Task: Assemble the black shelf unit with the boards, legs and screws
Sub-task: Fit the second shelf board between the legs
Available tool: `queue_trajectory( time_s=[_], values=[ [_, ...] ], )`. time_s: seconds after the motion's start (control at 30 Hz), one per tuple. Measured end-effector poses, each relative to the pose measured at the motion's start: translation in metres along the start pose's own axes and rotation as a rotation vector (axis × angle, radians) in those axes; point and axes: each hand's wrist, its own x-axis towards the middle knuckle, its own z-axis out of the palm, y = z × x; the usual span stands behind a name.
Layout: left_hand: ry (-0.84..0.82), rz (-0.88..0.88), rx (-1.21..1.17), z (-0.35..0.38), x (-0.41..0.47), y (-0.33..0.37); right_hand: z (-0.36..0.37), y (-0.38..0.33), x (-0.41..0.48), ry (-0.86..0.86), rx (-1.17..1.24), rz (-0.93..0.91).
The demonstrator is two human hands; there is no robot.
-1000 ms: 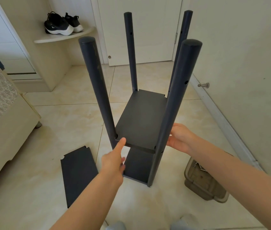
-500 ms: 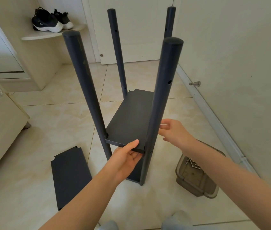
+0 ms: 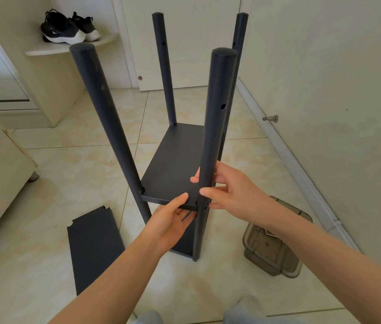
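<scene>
While left hand (image 3: 173, 222) pinches near edge of shelf board (image 3: 168, 181), thumb on top, right hand (image 3: 234, 192) curls fingers round near-right leg (image 3: 215, 118); shelf unit (image 3: 177, 146) stands on floor (image 3: 68, 178), spare board (image 3: 93, 249) lying left.

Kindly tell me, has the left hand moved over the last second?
Yes: left hand went right along the upper board, from front left leg to front right leg.

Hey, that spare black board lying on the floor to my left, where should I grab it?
Likely the middle of its right long edge, reaching in from the shelf unit's side. The spare board lies flat on the tiles, so only its thin edges offer a grip; that edge is nearest your left hand, and mid-length keeps it balanced.
</scene>
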Motion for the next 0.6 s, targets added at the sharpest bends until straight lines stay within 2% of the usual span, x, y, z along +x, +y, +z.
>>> queue_trajectory(
  time_s=[0.33,0.6],
  values=[
    [0.025,0.066,-0.017,-0.007,0.027,0.017,-0.008,0.001,0.044,-0.112,-0.019,-0.058],
    [0.05,0.084,0.004,-0.016,0.043,0.028,0.002,0.006,0.062,-0.015,0.006,-0.078]
  ],
)
